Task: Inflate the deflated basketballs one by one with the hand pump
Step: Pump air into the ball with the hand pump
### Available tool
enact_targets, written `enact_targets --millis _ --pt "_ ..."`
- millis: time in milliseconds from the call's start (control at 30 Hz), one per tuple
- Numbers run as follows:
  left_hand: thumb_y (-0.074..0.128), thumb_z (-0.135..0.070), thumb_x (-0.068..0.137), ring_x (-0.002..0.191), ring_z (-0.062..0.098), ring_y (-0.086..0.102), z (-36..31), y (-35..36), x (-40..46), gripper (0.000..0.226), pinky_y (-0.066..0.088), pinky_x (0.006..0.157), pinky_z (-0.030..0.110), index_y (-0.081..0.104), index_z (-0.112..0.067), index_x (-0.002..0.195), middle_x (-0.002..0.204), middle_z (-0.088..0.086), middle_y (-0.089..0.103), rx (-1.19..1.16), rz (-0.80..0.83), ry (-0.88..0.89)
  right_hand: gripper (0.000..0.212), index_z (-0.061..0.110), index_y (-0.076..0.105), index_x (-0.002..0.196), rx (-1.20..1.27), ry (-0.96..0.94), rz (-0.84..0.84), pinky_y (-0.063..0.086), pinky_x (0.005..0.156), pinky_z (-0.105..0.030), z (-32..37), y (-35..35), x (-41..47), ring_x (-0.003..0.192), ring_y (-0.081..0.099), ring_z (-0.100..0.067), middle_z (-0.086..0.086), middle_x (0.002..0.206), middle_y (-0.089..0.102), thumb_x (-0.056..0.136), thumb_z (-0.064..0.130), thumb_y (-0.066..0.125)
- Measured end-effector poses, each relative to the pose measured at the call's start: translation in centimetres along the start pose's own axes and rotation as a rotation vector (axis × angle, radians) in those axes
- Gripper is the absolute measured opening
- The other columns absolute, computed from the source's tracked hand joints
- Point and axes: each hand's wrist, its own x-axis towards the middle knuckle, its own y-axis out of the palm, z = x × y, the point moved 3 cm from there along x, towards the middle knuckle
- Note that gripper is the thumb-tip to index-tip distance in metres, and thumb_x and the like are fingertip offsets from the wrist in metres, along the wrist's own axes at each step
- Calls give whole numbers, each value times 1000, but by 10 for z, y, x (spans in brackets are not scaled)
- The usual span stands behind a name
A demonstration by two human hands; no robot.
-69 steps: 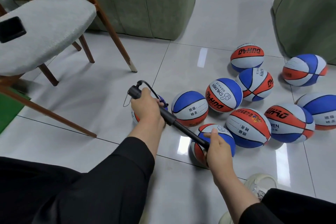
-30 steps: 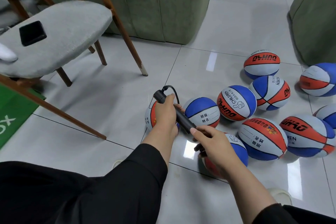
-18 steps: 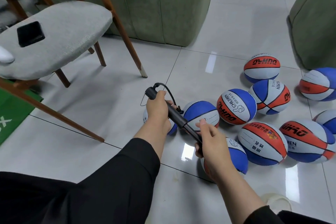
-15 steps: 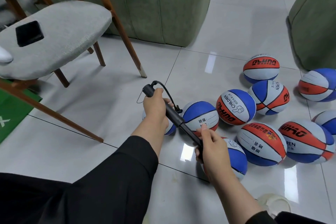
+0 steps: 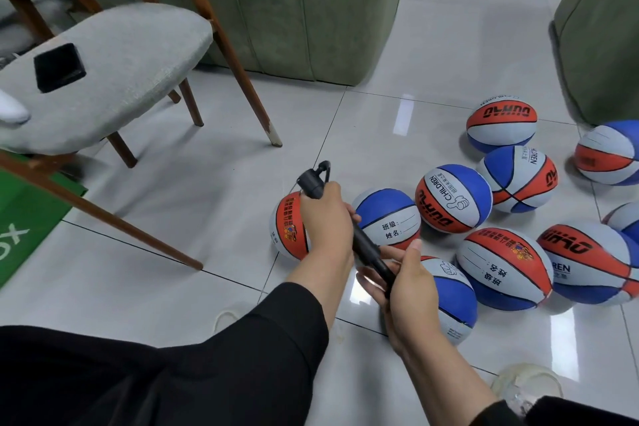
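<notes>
The person's left hand (image 5: pixel 325 218) curls round the barrel of the black hand pump (image 5: pixel 359 242), just below its capped end, where a thin black hose loops out. The right hand (image 5: pixel 409 290) grips the pump's lower end, fingers wrapped round the handle and the thumb lying along it toward the barrel. The pump slants over the tiled floor (image 5: pixel 173 287), from upper left to lower right. Directly beneath the left hand sits an orange-and-white basketball (image 5: pixel 288 226), partly hidden by the wrist; whether the hose reaches it cannot be told. A blue-and-white ball (image 5: pixel 387 211) lies just beside it on the right, and another ball (image 5: pixel 453 297) rests under the right hand. More balls cluster to the right, several touching. A grey upholstered chair (image 5: pixel 114 69) with a dark phone (image 5: pixel 58 67) on its seat stands at the left, with a green sofa (image 5: pixel 304 10) behind.
</notes>
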Motion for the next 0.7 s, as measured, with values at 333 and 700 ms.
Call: enact_targets --millis 333,700 --pt "56 -16 93 43 18 50 -5 -10 14 10 46 49 26 55 -7 98 63 11 56 196 99 22 49 6 72 111 -297 87 376 62 78 -44 -9 18 -9 79 69 -32 -20 102 73 106 47 46" --pt "34 -72 100 69 27 71 -15 -10 41 68 62 80 46 64 -12 104 81 14 74 134 219 -126 24 8 63 100 -636 36 487 46 53 -31 39 42 13 63 57 -25 -8 76 66 97 32 62"
